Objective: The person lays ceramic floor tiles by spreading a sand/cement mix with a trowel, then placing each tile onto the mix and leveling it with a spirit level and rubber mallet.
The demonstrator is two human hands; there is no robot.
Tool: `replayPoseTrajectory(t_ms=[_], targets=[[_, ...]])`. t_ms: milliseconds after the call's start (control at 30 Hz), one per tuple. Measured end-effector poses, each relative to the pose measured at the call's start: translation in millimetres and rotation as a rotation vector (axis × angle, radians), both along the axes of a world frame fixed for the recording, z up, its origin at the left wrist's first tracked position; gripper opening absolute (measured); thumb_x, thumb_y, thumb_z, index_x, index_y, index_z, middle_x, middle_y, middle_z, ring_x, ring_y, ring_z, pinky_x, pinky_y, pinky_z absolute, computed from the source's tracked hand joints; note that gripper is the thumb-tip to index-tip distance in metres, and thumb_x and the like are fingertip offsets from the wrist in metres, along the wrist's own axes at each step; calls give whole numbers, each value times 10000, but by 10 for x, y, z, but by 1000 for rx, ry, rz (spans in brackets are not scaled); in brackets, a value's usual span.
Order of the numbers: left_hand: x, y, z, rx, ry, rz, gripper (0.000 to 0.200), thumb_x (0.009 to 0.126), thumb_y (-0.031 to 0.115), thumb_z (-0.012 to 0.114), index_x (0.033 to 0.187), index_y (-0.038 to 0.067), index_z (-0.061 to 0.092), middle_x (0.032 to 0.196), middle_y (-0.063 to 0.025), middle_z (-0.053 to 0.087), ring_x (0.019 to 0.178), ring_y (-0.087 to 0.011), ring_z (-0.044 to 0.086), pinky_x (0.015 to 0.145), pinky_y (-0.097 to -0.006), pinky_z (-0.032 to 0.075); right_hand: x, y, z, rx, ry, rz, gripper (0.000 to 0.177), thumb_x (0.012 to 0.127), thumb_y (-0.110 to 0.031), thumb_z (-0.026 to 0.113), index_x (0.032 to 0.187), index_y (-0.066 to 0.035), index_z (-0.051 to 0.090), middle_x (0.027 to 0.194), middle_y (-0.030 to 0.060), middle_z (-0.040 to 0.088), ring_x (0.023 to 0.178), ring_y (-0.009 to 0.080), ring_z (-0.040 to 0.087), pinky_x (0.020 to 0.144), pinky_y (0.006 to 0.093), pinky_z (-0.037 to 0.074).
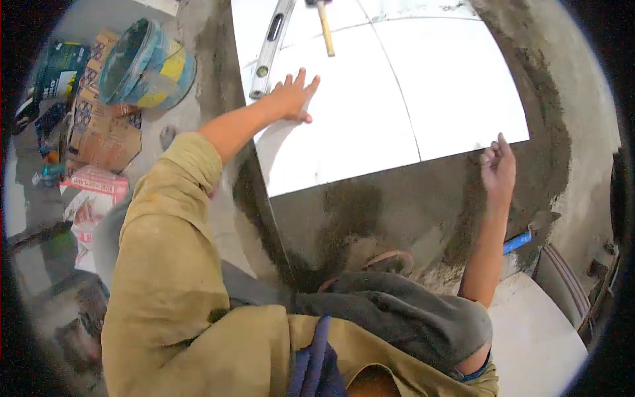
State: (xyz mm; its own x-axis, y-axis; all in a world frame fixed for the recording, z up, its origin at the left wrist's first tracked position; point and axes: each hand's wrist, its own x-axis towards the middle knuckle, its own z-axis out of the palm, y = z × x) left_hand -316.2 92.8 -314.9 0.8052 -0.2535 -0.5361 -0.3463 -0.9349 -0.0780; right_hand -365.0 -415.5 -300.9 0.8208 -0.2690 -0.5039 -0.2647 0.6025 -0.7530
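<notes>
Site: indoor tiling job, room under construction. Evidence: white floor tiles (390,99) on wet mortar (397,212). Spirit level (271,46), bucket (145,63) present.

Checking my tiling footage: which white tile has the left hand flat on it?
The near-left tile, near the spirit level. The left hand lies flat on it; the right hand only touches the edge of the near-right tile.

Level (270,49) and mallet (325,26) obstruct the tile's (357,126) far side.
</notes>
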Motion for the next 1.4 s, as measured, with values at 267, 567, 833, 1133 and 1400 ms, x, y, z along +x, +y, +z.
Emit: replayPoseTrajectory(t_ms=[267, 567, 833, 1133, 1400], targets=[[301, 230, 529, 166, 251, -332, 1234, 630, 496, 872, 1587, 256, 132, 1634, -226, 60, 1460, -513, 166, 1068, -745, 246, -246, 486, 519, -100, 36, 209, 240, 996, -230, 596, 1016, 9, 596, 751, 10, 546, 577, 89, 515, 505, 230, 418], [1172, 1448, 265, -311, 99, -485, 908, 697, 207, 813, 1506, 213, 401, 1595, -203, 250, 1464, -410, 245, 1153, -598, 244, -1112, 560, 890, -499, 224, 169, 218, 982, -222, 598, 847, -54, 568, 716, 18, 558, 585, 99, 525, 528, 234, 396], [2112, 1249, -46, -585, -360, -205, 636, 796, 346, 650, 1399, 187, 521, 1141, -165, 599, 1091, -349, 572, 945, -513, 434, -1795, 1732, 1001, -656, 418, -41, 242, 996, -225, 583, 800, -90, 540, 664, 11, 548, 533, 96, 509, 492, 254, 399], [2559, 345, -400, -685, -300, -43, 365, 917, 239, 524, 1279, 231, 571, 1223, -217, 555, 1106, -416, 585, 926, -528, 498, -2059, 2715, 887, -820, 429, -151, 234, 995, -272, 608, 975, -39, 622, 754, -1, 553, 615, 88, 548, 554, 267, 440], [3051, 882, -376, -884, -288, 338, 495, 841, 254, 686, 1301, 90, 609, 1301, -177, 615, 1176, -342, 593, 1011, -469, 448, -2626, 3176, 1475, -1381, 654, 209, 200, 961, -213, 629, 972, -14, 614, 729, 31, 562, 663, 106, 543, 598, 309, 463]])
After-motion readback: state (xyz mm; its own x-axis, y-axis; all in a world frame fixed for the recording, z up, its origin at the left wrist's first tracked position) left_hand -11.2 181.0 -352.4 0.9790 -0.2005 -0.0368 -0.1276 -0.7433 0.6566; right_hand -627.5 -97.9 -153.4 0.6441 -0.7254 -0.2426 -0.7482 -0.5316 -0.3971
